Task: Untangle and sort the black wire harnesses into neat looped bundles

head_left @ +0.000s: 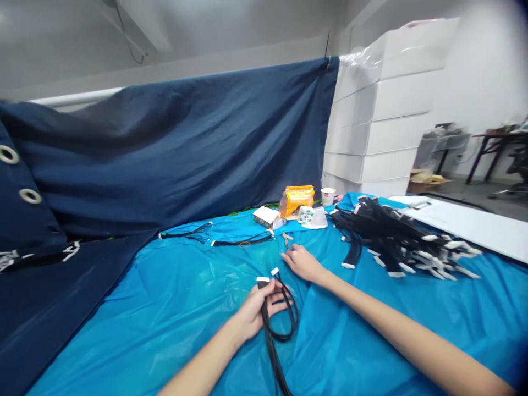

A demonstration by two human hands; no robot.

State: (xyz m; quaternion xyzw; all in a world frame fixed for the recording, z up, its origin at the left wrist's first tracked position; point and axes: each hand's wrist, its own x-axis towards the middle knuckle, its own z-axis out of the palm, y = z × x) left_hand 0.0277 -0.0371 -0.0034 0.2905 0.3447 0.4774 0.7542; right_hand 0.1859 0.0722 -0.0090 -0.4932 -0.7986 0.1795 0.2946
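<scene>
My left hand (256, 308) is closed around a black cable harness (268, 324) near its white connectors. One white connector (263, 280) stands above the thumb, and another white connector (275, 271) sits at the end of a looped strand. The lower part of the harness hangs out at the bottom of the view. Farther forward, my right hand (304, 264) reaches down to the blue sheet with its fingers bent together. Just beyond its fingertips lies a small brownish slender item (287, 238), too small to name; whether the fingers grip it is unclear.
A pile of black cables (383, 231) with white connectors lies at the right, beside a white board (474, 223). Two thin harnesses, an orange bag (297, 199), a small box (269, 215) and a paper cup (328, 196) are at the back. White boxes (371, 126) stand stacked behind.
</scene>
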